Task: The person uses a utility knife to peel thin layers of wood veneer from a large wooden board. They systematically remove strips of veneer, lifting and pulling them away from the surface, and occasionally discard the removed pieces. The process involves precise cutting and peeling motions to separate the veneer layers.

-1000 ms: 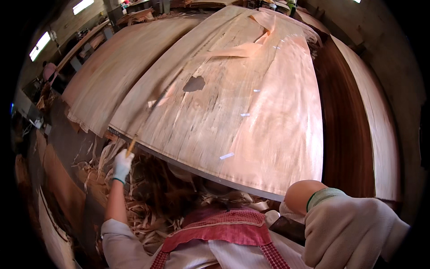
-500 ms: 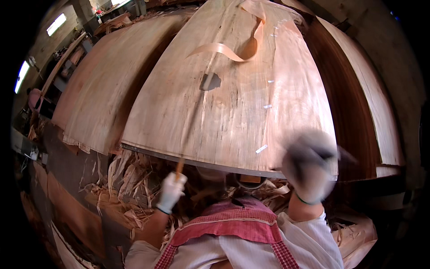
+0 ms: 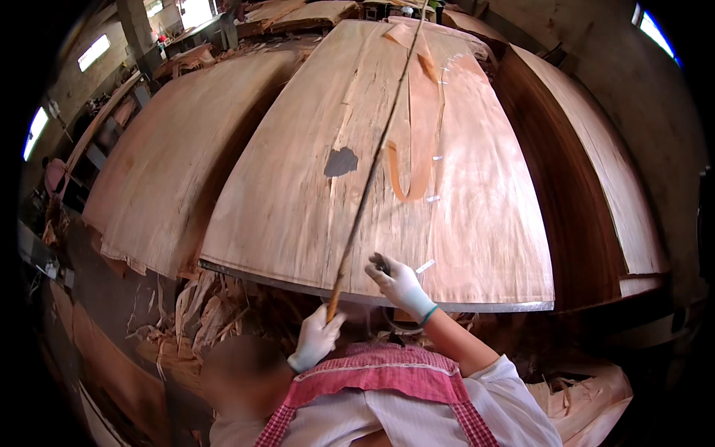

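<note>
My left hand (image 3: 317, 339), in a white glove, is closed round the lower end of a long thin stick (image 3: 365, 197). The stick slants up and away to the right over a large veneer sheet (image 3: 275, 201). My right hand (image 3: 404, 289), also gloved, is above the sheet's near edge with its fingers curled. Something dark shows at its fingertips; I cannot make out what it is. A loose, curling veneer strip (image 3: 421, 167) lies on the sheet, right of the stick. Left of the stick is a dark, ragged hole or patch (image 3: 341, 162).
Small white tape pieces (image 3: 425, 266) run along a seam in the sheet. More veneer stacks stand at the left (image 3: 179, 149) and right (image 3: 596, 156). Veneer scraps (image 3: 201, 309) are heaped below the near edge. A person in pink (image 3: 56, 177) is at the far left.
My right hand has come left from the sheet's right corner towards the middle. The stick has swung to lean right, with my left hand moving right. The veneer strip has changed shape and reaches nearer me.
</note>
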`<state>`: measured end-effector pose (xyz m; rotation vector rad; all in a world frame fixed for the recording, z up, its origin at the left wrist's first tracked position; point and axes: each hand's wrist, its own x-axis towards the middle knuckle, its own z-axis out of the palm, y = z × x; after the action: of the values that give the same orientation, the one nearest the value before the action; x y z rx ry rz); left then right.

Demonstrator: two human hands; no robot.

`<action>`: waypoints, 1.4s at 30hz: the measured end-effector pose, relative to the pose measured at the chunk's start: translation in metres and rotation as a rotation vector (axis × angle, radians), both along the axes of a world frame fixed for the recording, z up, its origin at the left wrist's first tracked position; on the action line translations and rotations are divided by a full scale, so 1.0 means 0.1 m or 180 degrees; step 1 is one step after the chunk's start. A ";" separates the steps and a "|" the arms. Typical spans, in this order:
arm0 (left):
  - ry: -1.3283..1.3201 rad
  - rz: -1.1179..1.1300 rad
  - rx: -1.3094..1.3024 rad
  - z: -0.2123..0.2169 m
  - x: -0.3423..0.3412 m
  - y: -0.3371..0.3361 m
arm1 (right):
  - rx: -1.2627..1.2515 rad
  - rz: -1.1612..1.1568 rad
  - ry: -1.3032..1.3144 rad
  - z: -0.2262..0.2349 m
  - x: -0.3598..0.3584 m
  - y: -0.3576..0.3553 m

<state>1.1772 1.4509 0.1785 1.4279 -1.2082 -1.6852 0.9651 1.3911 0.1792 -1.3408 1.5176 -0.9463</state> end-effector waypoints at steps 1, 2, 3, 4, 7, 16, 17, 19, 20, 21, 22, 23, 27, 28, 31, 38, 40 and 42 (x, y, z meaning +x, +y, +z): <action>0.0123 -0.0061 -0.0134 -0.03 -0.09 -0.01 | 0.0039 0.0052 -0.0192 0.11 0.09 -0.05; 0.0261 -0.0129 -0.0255 -0.11 -0.21 -0.03 | 0.0099 0.0094 -0.0368 0.18 0.14 -0.10; 0.0002 -0.0236 -0.0758 -0.15 -0.43 -0.06 | -0.0090 -0.0007 -0.0539 0.07 0.11 -0.17; -0.0241 -0.0374 -0.1286 -0.20 -0.69 -0.13 | -0.0428 -0.0526 -0.1094 -0.21 0.07 -0.27; 0.0192 -0.0574 -0.1149 -0.27 -1.11 -0.23 | -0.0397 -0.1226 -0.1491 -0.15 -0.14 -0.43; -0.0092 -0.1127 -0.0853 -0.88 -0.99 -0.14 | -0.0264 -0.1690 0.0772 -0.46 -2.52 0.06; 0.0168 -0.0860 -0.0484 -0.85 -0.99 -0.12 | -0.0221 -0.1744 0.1251 -0.62 -2.80 0.28; 0.0168 -0.0720 -0.0319 -1.00 -0.97 -0.11 | -0.0027 -0.1742 0.1903 -0.85 -2.92 0.57; 0.0152 -0.0681 -0.0155 -1.01 -0.95 -0.13 | 0.0118 -0.1735 0.2091 -0.86 -2.87 0.68; 0.0230 -0.0680 -0.0035 -1.07 -0.94 -0.14 | 0.0264 -0.1731 0.2280 -0.87 -2.81 0.77; 0.0231 -0.0729 0.0129 -1.07 -0.96 -0.17 | 0.0369 -0.1784 0.2448 -0.93 -2.82 0.82; 0.0229 -0.0783 0.0295 -1.07 -0.99 -0.22 | 0.0409 -0.1777 0.2452 -0.99 -2.82 0.87; -0.0069 -0.0723 0.0125 -1.32 -1.21 -0.42 | 0.0703 -0.1681 0.2798 -1.12 -2.73 0.89; -0.0107 -0.0696 0.0013 -1.44 -1.29 -0.47 | 0.0742 -0.1644 0.2838 -1.15 -2.74 0.87; -0.0888 -0.0289 -0.0426 -1.59 -1.70 -0.61 | 0.0770 -0.1456 0.2956 -1.24 -2.84 0.81; -0.2003 -0.0837 -0.0450 -1.42 -2.06 -0.71 | 0.0877 -0.1512 0.2746 -1.38 -2.90 0.88; -0.1909 -0.0828 -0.0129 -1.15 -2.10 -0.70 | 0.0991 -0.1519 0.2773 -1.40 -2.96 0.97; -0.1850 -0.0616 -0.0611 -1.24 -2.11 -0.70 | 0.0890 -0.1576 0.2709 -1.41 -3.00 1.04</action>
<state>0.9658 1.3807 0.0543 1.7853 -1.8161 -1.2530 0.6649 1.4948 0.0380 -1.2365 2.6056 -0.3934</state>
